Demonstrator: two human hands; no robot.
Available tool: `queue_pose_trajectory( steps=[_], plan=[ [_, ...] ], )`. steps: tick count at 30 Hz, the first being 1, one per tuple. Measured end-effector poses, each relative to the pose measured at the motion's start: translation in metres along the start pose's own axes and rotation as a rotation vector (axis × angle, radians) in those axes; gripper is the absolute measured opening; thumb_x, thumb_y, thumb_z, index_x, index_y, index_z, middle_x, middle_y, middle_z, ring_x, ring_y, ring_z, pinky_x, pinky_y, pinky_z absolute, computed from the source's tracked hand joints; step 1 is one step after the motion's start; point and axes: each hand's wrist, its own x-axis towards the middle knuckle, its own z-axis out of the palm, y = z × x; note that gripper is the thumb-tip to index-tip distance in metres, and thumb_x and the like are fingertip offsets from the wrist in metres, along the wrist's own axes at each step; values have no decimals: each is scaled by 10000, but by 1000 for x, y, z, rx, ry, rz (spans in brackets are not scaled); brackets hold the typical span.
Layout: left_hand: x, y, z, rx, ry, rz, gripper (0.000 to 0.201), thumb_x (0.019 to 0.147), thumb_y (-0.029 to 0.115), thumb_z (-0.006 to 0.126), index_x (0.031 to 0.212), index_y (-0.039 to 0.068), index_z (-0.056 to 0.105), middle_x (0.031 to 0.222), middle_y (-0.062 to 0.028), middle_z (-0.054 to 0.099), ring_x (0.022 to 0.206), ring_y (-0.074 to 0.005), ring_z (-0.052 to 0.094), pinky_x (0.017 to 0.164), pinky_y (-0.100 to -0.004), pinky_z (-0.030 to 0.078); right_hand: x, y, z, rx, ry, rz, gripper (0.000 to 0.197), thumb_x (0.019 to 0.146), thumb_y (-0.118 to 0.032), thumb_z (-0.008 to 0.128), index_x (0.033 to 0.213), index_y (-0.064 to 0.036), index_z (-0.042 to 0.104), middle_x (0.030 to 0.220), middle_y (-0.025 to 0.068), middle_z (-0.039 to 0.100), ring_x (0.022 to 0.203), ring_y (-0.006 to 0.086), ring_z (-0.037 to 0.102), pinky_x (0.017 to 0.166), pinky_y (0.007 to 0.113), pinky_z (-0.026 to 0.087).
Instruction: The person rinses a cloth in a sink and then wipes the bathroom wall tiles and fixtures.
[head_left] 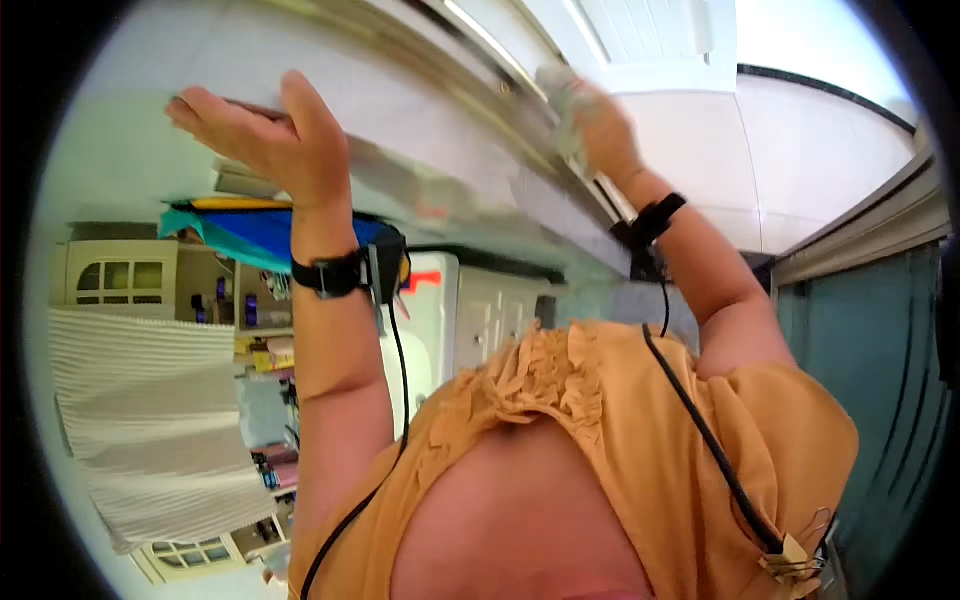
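My left hand (270, 145) is raised at the upper left in front of a pale wall. Its thumb stands apart from the fingers, and nothing shows in its grasp. At the upper middle my right hand (610, 135), smeared by motion, is closed on a crumpled greyish-white cloth (568, 105). That cloth lies against a long metallic frame (520, 125) running diagonally across the view. Part of the cloth is hidden under the fingers.
A white panelled door (640, 45) stands beyond the frame. Below my left hand are blue and teal cloths (235, 235), a white basin (425, 330), shelves with bottles (250, 305) and a striped curtain (150, 420). A glass panel (860, 400) is at right. Cables run from both wristbands.
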Motion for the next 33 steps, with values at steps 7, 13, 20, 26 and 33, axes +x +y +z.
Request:
queue_pose_trajectory(
  steps=[7, 13, 20, 26, 33],
  plan=[
    [2, 3, 9, -42, 8, -37, 830, 900, 279, 573, 1487, -117, 139, 1538, -396, 77, 1444, -541, 62, 1174, -591, 66, -21, 44, 23, 150, 243, 195, 334, 881, -124, 589, 1204, -39, 581, 1330, 264, 499, 1207, 432, 509, 1029, 456, 438],
    [-3, 0, 4, -35, -9, -22, 788, 914, 221, 535, 1494, -113, 121, 1544, -388, 64, 1448, -538, 36, 1172, -586, 52, 5, -10, 74, 144, 284, -77, 409, 931, -126, 538, 1329, -38, 501, 1388, 258, 461, 1327, 391, 423, 1110, 411, 347],
    [1, 9, 2, -43, 11, -62, 764, 919, 192, 511, 1494, -123, 120, 1535, -404, 69, 1457, -510, 59, 1184, -552, 43, -14, 18, 74, 353, 190, 54, 442, 931, -115, 548, 1359, -35, 470, 1318, 236, 502, 1250, 392, 465, 1088, 415, 356],
    [-1, -1, 11, -48, 1, 2, 748, 912, 217, 506, 1478, -123, 153, 1519, -412, 101, 1434, -558, 60, 1172, -589, 53, -35, 69, 64, 291, -38, 53, 400, 922, -135, 574, 1308, -49, 512, 1259, 217, 532, 1198, 369, 502, 1052, 400, 394],
    [-2, -14, 0, -50, -3, -6, 748, 895, 219, 529, 1449, -135, 174, 1485, -444, 129, 1412, -584, 79, 1153, -621, 55, -68, 84, 14, 765, 220, 880, 195, 906, -141, 534, 1038, -5, 582, 937, 165, 643, 987, 343, 603, 997, 416, 436]
  ],
)
